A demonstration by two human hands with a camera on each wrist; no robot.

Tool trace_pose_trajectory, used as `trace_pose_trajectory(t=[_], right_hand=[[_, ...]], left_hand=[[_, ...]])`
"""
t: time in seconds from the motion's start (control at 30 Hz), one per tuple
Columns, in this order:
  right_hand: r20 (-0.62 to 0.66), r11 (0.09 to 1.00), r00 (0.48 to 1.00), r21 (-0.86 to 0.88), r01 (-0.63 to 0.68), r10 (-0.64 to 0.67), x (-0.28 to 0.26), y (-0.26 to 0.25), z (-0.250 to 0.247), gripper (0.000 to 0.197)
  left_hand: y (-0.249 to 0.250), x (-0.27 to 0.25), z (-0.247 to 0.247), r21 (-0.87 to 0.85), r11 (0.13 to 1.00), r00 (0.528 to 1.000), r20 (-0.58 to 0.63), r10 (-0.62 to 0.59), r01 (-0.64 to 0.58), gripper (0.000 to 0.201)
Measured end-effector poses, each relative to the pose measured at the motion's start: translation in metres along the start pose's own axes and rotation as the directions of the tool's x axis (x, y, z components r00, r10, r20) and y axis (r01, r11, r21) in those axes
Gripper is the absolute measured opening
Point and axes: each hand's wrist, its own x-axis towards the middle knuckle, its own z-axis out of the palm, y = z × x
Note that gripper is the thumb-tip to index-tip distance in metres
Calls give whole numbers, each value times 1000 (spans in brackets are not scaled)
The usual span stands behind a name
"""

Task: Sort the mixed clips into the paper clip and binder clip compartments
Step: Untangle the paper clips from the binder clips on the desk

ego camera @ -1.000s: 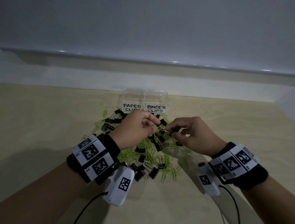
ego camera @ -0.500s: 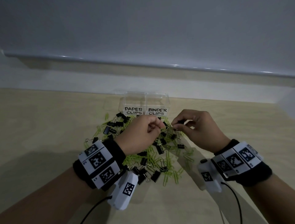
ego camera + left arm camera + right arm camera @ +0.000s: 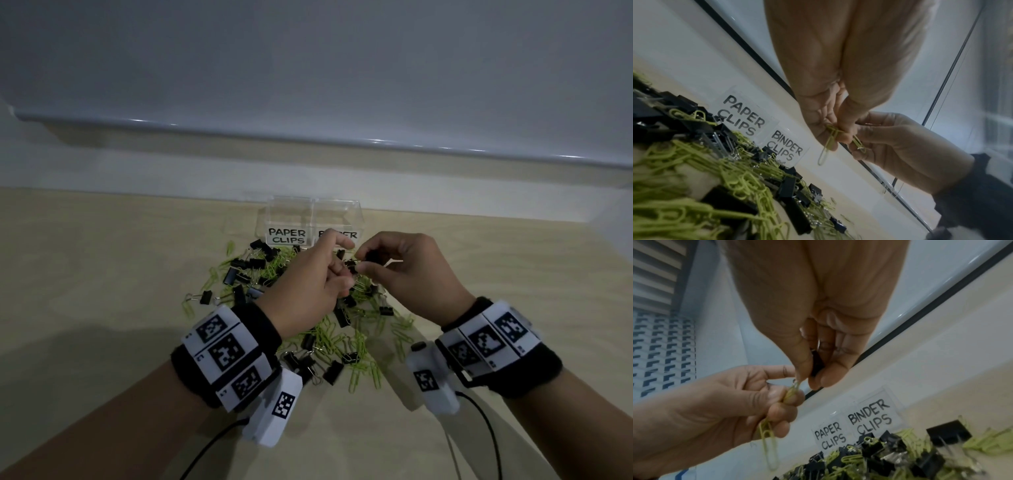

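Now, both hands are up over the heap, fingertips almost meeting.
Left hand: the left hand (image 3: pixel 310 281) has its fingers curled, pinching green paper clips (image 3: pixel 768 433) between thumb and fingers; 1 loop dangles below the knuckles, and the index finger points out straight.
Right hand: the right hand (image 3: pixel 409 270) pinches a black binder clip (image 3: pixel 816 363) between thumb and fingertips, held just beside the left hand's fingers.
Link: in the right wrist view the top of the green clips comes right up to the right thumb tip; whether they hook into the binder clip's wire I cannot tell.
Pile: the mixed pile (image 3: pixel 329 329) of green paper clips and black binder clips is spread on the wooden table (image 3: pixel 102 274), under and between the 2 wrists.
Box: the clear box (image 3: pixel 310 222) stands at the pile's far edge, against the wall.
Labels: "PAPER CLIPS" compartment (image 3: pixel 287 235) on the left, "BINDER CLIPS" compartment (image 3: pixel 786 150) on the right, its label partly hidden behind the left fingers in the head view.
Wrists: each wrist wears a black band with black-and-white marker tags (image 3: pixel 224 353).
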Motion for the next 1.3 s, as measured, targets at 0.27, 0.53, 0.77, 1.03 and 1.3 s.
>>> trace_pose_trajectory(t=[0.27,0.53,0.77,1.03,1.3], right_hand=[[163,872,967,-481,-95,195,-14,45,-30,11],[601,899,797,-321,298,-49,-32,20,0,35],[679,860,732,-400,318,45,-26,14,18,19],[598,910,797,-370,184,82,-20,28,5,9],[325,978,944,174,-118,56,33,1,-18,7]], left_hand=[[-23,-3,-38,18,987,985,-77,-155,157,26],[-27,-19,-18,484,874,936,323,-140,-36,15],[-25,-9,-3,667,722,873,447,-193,-182,24],[-30,4,-24,498,866,874,434,-217,-32,14],[-20,34,-91,274,950,976,116,-186,148,10]])
